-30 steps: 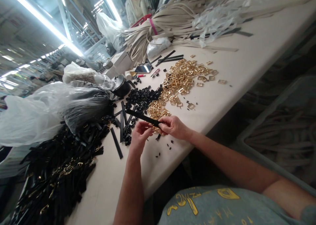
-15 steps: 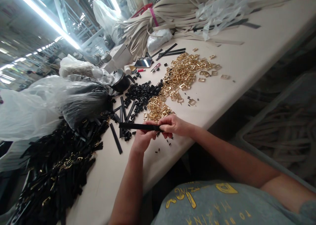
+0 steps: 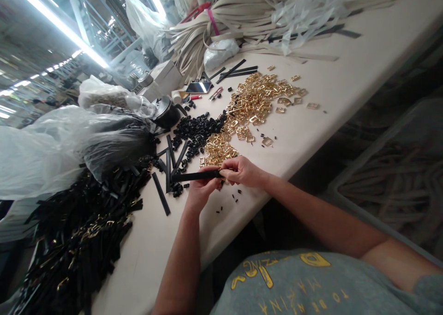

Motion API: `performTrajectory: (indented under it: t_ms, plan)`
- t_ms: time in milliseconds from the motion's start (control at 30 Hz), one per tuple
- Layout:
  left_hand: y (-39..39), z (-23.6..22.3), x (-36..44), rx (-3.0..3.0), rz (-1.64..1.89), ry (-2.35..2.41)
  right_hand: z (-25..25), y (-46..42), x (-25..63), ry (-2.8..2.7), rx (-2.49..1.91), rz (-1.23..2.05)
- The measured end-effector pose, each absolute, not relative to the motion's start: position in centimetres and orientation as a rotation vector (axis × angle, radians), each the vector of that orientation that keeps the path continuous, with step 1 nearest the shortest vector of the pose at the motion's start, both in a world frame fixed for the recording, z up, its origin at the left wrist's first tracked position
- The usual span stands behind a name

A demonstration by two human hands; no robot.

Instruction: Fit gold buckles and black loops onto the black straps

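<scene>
A black strap (image 3: 194,176) lies across the fingers of my left hand (image 3: 202,190), its long end sticking out to the left. My left thumb presses on it near its right end. There my right hand (image 3: 240,171) pinches the same strap end between thumb and fingers; details at the fingertips are too small to make out. Just beyond my hands lies a heap of gold buckles (image 3: 218,148). Black loops (image 3: 195,130) are piled beside them, with several loose black straps (image 3: 161,193) to the left of my hands.
A large pile of black straps with gold buckles (image 3: 79,232) covers the table's left end, under plastic bags (image 3: 51,144). Farther back are a black pot (image 3: 165,112), a phone (image 3: 198,87) and bundled beige straps (image 3: 238,15). A bin (image 3: 387,167) stands beyond the table's right edge.
The strap has tilted, its free left end now slightly lower and its right end a little higher. My right hand has shifted slightly up and left, still pinching the end.
</scene>
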State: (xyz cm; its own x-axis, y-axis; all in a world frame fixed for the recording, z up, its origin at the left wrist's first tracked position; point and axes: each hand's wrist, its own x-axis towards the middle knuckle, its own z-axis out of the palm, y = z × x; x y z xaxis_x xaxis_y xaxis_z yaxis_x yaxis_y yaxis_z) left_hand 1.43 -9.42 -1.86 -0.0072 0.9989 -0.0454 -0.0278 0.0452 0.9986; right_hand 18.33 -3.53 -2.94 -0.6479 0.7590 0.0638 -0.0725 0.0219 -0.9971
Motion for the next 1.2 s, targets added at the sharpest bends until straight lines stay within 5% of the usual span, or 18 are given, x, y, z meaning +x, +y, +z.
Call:
performTrajectory:
  t_ms: [533,967,1200]
  plan:
    - [-9.4,-2.5,2.2,0.995,1.294,1.116,-2.8,-3.3,19.0,-1.644,-0.525,1.883]
    - [-9.2,-2.8,2.2,0.755,1.374,1.108,-3.5,-4.3,17.7,-1.881,-0.897,0.85]
    - [-9.0,-3.1,2.6,0.759,1.392,1.153,-3.3,-4.4,18.0,-1.942,-0.822,0.845]
